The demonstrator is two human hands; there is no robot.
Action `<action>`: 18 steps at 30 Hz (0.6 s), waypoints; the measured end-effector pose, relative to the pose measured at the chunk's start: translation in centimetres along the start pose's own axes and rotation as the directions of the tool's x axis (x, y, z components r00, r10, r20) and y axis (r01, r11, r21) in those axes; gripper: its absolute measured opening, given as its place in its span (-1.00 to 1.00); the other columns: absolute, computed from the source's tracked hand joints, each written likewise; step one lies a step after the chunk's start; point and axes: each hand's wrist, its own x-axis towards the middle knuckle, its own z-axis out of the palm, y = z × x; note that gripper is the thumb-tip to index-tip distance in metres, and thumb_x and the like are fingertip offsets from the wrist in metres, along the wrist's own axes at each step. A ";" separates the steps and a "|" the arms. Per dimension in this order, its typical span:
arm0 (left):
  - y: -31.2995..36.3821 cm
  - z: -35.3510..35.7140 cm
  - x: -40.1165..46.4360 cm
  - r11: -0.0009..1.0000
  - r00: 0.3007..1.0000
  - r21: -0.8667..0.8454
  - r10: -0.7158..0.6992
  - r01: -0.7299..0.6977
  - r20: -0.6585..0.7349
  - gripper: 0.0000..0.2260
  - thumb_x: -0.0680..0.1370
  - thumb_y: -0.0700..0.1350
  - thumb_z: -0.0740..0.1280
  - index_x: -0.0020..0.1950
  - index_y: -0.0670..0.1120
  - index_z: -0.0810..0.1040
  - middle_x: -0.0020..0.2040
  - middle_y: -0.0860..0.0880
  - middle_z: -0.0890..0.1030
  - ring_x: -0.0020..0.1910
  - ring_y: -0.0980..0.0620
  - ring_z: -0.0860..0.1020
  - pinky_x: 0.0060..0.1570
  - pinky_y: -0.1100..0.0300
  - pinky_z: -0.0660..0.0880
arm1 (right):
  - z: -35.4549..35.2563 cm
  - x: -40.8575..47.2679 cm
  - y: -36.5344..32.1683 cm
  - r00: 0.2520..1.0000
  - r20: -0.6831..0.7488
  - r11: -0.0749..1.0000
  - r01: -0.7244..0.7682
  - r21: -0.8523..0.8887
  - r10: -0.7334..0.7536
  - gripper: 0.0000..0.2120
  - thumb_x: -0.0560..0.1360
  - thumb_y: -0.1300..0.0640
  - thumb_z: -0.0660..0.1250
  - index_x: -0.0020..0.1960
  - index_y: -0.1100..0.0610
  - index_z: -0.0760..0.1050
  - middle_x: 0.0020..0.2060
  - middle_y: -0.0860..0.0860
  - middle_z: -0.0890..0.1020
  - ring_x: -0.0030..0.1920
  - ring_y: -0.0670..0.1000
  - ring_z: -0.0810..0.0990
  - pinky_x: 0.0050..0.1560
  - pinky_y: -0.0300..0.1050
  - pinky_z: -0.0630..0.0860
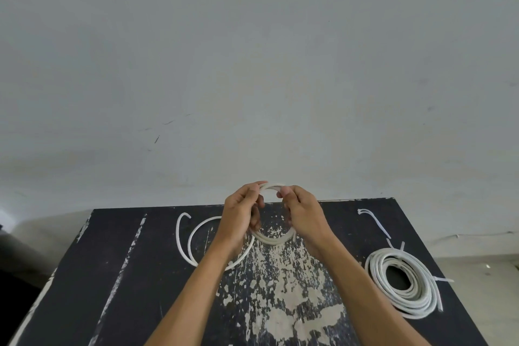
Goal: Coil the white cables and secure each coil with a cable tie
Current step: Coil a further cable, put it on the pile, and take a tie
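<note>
I hold a small coil of white cable (pixel 273 237) upright above the far middle of the table. My left hand (pixel 241 213) grips its left side and my right hand (pixel 302 216) grips its right side, thumbs near the top of the loop. The cable's loose tail (pixel 185 236) trails off to the left and lies in open curves on the table. A finished white coil (pixel 404 284) bound with cable ties lies at the right. Loose white cable ties (pixel 375 220) lie at the far right of the table.
The table (pixel 118 289) is black with worn, flaking paint, and its far edge runs just behind my hands. A plain grey wall (pixel 252 64) stands behind it. The floor shows beyond the table's right edge.
</note>
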 end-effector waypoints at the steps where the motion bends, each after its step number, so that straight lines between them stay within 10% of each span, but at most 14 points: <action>1: -0.2 0.1 -0.1 1.000 1.000 0.022 -0.002 0.002 -0.007 -0.74 0.72 -0.09 0.19 0.17 0.04 0.68 -0.29 0.02 0.49 -0.50 0.10 0.32 -0.51 0.20 0.36 | 0.1 0.0 0.0 1.000 -0.019 1.000 0.004 0.019 -0.003 -0.71 0.71 -0.04 0.17 -0.02 0.07 0.57 -0.35 -0.07 0.44 -0.32 -0.04 0.36 -0.25 -0.04 0.34; 18: -4.2 4.6 2.6 0.992 0.998 0.111 -0.064 0.066 -0.018 -0.77 0.72 -0.07 0.19 0.08 -0.06 0.65 -0.44 0.02 0.20 -0.54 0.06 0.14 -0.58 0.25 0.12 | -6.4 1.2 4.0 0.988 0.043 0.967 -0.154 0.202 0.148 -0.68 0.71 -0.05 0.19 0.11 0.09 0.66 -0.09 0.07 0.73 -0.07 0.02 0.67 0.04 -0.05 0.57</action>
